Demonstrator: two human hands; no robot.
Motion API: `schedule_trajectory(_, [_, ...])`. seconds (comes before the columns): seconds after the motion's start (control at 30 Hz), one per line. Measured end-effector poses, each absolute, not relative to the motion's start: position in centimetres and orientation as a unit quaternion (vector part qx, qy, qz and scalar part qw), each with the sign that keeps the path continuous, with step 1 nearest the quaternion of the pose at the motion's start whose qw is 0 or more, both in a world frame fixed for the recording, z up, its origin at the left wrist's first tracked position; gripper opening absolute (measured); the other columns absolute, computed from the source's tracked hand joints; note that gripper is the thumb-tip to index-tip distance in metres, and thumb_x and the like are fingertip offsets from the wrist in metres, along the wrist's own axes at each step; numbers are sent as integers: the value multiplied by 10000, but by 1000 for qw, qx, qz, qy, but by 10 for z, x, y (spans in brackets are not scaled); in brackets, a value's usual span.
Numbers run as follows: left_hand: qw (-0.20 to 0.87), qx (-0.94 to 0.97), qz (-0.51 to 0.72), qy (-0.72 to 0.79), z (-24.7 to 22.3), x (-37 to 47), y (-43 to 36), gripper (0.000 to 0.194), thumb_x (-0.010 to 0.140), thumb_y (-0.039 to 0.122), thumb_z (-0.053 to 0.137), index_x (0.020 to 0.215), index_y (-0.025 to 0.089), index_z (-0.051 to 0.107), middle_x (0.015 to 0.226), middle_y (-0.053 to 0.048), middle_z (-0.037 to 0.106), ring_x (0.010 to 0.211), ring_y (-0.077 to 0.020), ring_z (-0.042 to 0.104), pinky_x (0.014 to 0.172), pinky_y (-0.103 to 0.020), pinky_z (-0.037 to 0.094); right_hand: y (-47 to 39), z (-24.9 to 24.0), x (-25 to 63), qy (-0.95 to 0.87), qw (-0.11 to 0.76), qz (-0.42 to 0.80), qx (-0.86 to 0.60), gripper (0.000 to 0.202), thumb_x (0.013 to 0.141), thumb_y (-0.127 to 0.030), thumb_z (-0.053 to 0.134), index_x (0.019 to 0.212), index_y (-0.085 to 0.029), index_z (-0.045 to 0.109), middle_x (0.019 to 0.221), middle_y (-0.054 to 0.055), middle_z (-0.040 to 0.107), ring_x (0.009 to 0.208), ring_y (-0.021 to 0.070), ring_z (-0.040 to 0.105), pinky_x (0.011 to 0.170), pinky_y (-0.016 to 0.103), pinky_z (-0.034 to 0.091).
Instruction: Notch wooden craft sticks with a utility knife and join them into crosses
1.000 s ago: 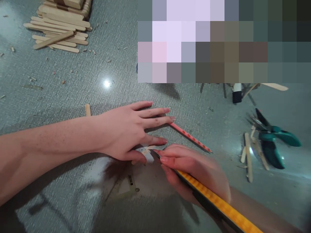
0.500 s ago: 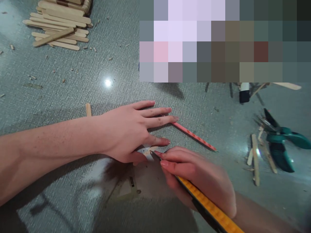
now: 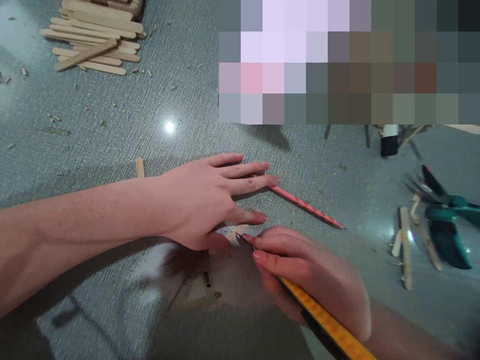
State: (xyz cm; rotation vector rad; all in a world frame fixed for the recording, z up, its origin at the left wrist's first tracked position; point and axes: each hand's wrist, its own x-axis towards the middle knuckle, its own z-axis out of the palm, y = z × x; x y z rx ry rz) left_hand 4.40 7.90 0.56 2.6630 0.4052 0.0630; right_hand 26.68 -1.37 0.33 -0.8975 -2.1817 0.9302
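My left hand [image 3: 210, 200] lies palm down on the grey textured table with its fingers spread. Between its thumb and index finger shows a small pale wooden stick piece [image 3: 242, 229], partly covered by the hand. In my right hand [image 3: 315, 270] is a utility knife [image 3: 326, 320] with a yellow-orange handle, fingers wrapped round it near the front. Its blade tip touches, or is very close to, the stick piece. A pink pencil [image 3: 307, 205] runs out from under my left fingertips. Another wooden stick [image 3: 140, 167] pokes out behind my left wrist.
A pile of craft sticks [image 3: 93, 45] lies at the far left, with wood crumbs scattered about. To the right are green-handled pliers [image 3: 448, 235] beside some cut sticks [image 3: 405, 250]. A white-and-black object [image 3: 389, 141] sits beyond. The upper right is pixelated.
The whole view has shifted slightly, so the pliers and cut sticks appear further right. Both hands keep nearly the same pose, with the blade still at the stick piece.
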Motion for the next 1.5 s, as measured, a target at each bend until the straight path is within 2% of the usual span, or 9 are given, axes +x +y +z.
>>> schedule_trajectory(0.3, [216,965,23,149,4,47,79,636,785,502,699,1379,312,573,1629,-83,275,1519,-316,238,1239,-529,199,-12,4,265,-819,313,330,-349,240,839,5,587,995,-177,605,866,42,694,805,150,712,699,264,590])
schedule_trajectory(0.43, [212,965,17,151,5,46,79,645,785,509,697,1386,315,566,1633,-86,263,1520,-312,235,1237,-532,197,-12,6,264,-824,308,321,-350,248,854,-22,579,1015,-209,604,860,35,707,829,177,730,689,283,604])
schedule_trajectory(0.7, [214,965,19,148,4,46,78,659,782,512,695,1395,311,559,1631,-96,267,1519,-323,233,1235,-543,200,-14,6,267,-817,294,344,-358,230,842,-8,601,985,-188,602,908,40,696,803,156,703,717,282,581])
schedule_trajectory(0.83, [222,964,26,148,3,47,79,653,772,508,703,1383,317,570,1629,-92,274,1519,-321,233,1240,-537,184,-17,7,267,-820,254,348,-376,185,856,-51,604,962,-203,613,820,5,653,677,137,637,630,273,557])
schedule_trajectory(1.03, [231,959,38,159,2,45,79,634,763,498,720,1359,327,591,1620,-64,307,1518,-323,238,1248,-523,168,-17,8,265,-830,243,332,-376,187,864,-44,589,944,-212,595,783,16,645,677,151,643,638,293,566])
schedule_trajectory(1.23, [228,961,26,157,3,46,79,647,772,501,706,1381,329,569,1629,-85,279,1525,-308,219,1243,-519,162,-15,7,265,-816,304,328,-367,294,851,-7,572,1033,-237,577,841,19,692,783,173,712,697,310,601])
schedule_trajectory(1.5, [227,961,40,154,2,46,78,643,769,481,708,1374,307,580,1627,-89,279,1516,-330,239,1237,-541,185,-11,7,263,-821,308,322,-356,253,825,-3,606,1005,-181,602,861,47,701,795,149,720,719,258,596])
